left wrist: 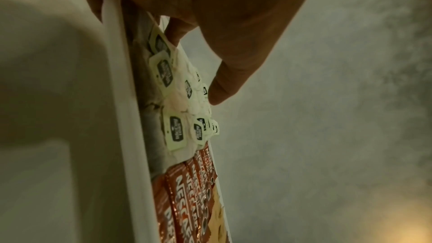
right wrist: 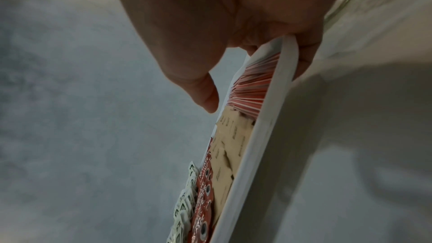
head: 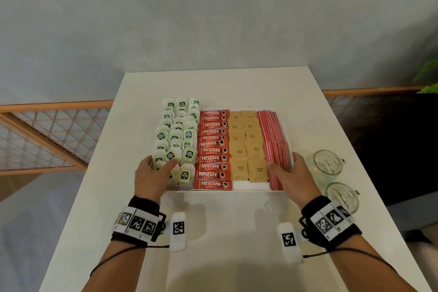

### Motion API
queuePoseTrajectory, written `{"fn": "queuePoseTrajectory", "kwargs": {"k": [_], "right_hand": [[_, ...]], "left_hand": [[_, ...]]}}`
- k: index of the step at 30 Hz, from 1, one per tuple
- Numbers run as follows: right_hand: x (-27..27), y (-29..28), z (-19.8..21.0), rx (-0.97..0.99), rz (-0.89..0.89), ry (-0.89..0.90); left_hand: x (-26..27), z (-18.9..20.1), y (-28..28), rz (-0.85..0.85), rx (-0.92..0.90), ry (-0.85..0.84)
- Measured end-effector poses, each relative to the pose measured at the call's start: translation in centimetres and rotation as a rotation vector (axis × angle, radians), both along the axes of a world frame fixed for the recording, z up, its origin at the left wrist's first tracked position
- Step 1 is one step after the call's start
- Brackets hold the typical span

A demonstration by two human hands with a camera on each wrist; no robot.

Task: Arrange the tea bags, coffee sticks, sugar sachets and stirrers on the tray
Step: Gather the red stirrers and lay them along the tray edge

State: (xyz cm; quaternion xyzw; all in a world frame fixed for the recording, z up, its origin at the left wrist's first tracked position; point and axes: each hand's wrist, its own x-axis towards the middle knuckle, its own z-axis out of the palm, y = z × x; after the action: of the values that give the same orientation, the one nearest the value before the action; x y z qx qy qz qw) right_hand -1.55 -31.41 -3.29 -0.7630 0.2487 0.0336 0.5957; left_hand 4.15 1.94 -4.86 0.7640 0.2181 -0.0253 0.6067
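Head view | white table (head: 213, 232) against grey wall (head: 213, 19) | left hand (head: 151, 176) and right hand (head: 292, 178) each clamp the filled tray (head: 251, 188) by its side rims | two glass mugs (head: 327, 162) beside it

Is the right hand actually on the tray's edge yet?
Touching. In the right wrist view the right hand straddles the tray rim: fingers curl under its outer edge, thumb over the stirrers.

White tray (head: 251, 188); tea bags (head: 176, 135) white w/ green tags; coffee sticks (head: 213, 147) red; sugar (head: 246, 147) tan; stirrers (head: 275, 140) red-striped.
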Motion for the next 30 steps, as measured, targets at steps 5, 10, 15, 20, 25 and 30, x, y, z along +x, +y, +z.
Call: {"fn": "queuePoseTrajectory", "kwargs": {"k": [5,10,15,20,25,30], "right_hand": [[1.1,-0.3,1.0,0.006,-0.005,-0.074],[3.8,-0.6,2.4,-0.02,0.02,-0.116],[7.6,-1.1,2.8,-0.044,0.023,-0.114],[11.1,-1.0,3.2,-0.082,0.031,-0.09],[14.2,-0.9,3.0,-0.155,0.033,-0.064],[16.6,-0.3,1.9,-0.244,0.055,0.006]], "left_hand": [[1.1,1.9,-0.1,-0.008,-0.054,-0.059],[3.6,3.4,-0.2,-0.009,-0.049,-0.101],[6.8,4.2,-0.4,-0.004,-0.026,-0.094],[10.2,4.4,-0.6,0.009,-0.003,-0.065],[13.4,4.0,-0.7,0.009,0.003,-0.031],[16.0,2.8,-0.7,0.017,0.057,0.007]]}}
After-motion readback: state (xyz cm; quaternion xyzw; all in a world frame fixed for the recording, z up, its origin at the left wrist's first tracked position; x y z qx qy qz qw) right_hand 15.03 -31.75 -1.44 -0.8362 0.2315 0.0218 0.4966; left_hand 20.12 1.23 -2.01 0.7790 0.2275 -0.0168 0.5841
